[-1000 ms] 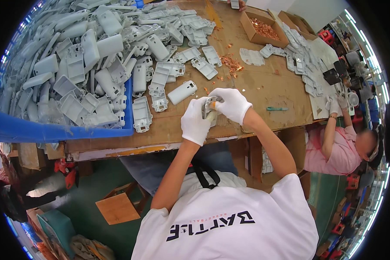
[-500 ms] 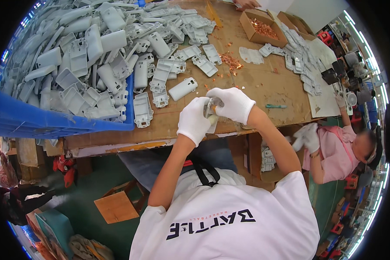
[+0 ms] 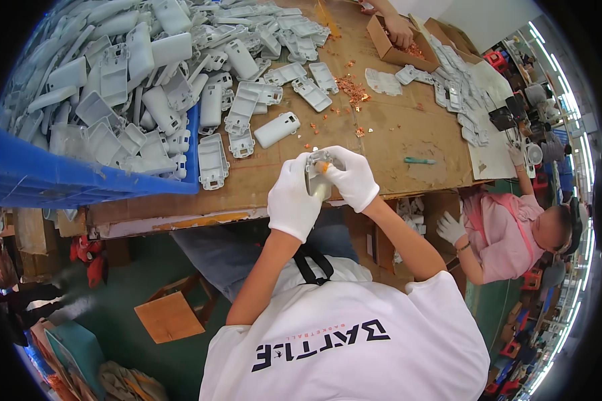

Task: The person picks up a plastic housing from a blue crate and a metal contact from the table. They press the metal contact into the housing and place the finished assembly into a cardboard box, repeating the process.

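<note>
Since the plastic case (image 3: 316,157) looks light, stiff and slightly slick, its side edges seem the best hold, and it sits over the table's (image 3: 408,134) near edge, the left hand (image 3: 293,199) wrapped around it, the right hand (image 3: 356,180) gripping its far end.

Workshop with a green floor (image 3: 124,294) and a pale wall (image 3: 491,21).
A table (image 3: 415,134) topped with worn brown cardboard fills the upper middle; a wooden stool (image 3: 169,318) stands below its front edge, left; white strip lights (image 3: 536,32) curve down the right side.
</note>
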Demonstrator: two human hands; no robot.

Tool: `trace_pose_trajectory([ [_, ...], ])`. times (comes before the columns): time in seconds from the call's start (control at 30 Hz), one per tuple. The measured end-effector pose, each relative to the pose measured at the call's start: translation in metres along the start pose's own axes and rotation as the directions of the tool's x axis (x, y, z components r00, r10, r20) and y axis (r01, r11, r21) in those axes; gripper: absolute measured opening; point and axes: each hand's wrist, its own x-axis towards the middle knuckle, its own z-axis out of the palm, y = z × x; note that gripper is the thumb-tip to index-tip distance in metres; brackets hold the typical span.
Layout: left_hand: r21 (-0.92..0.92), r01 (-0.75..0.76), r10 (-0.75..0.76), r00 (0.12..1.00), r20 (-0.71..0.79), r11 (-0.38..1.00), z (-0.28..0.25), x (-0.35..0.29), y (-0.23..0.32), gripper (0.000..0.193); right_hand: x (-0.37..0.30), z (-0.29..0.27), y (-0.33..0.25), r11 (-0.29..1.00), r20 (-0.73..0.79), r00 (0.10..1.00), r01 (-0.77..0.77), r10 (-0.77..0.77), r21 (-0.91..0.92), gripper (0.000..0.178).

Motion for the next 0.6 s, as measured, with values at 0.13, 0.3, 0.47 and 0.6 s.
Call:
trace_pose_trajectory([
  [0.13, -0.154, 0.033, -0.012, 0.991, 0.136, 0.988, -0.012, 0.003, -0.014, 0.036, -0.002, -0.001, -0.012, 0.923, -0.006, 0.985, 0.159, -0.172, -0.351, 0.018],
  [0.3, -0.101, 0.052, -0.037, 0.988, 0.15, 0.994, -0.009, 0.004, -0.017, 0.025, -0.001, 0.004, -0.021, 0.881, 0.061, 0.986, 0.167, -0.156, -0.444, 0.015],
  [0.47, -0.083, 0.043, -0.033, 0.993, 0.115, 0.996, -0.002, 0.004, -0.02, 0.028, 0.005, 0.004, -0.021, 0.856, 0.065, 0.997, 0.074, -0.048, -0.512, 0.015],
  [0.6, -0.064, 0.108, -0.098, 0.985, 0.143, 0.992, 0.001, 0.007, -0.024, 0.031, 0.017, 0.0, -0.019, 0.857, 0.149, 0.988, 0.115, -0.045, -0.502, 0.017],
])
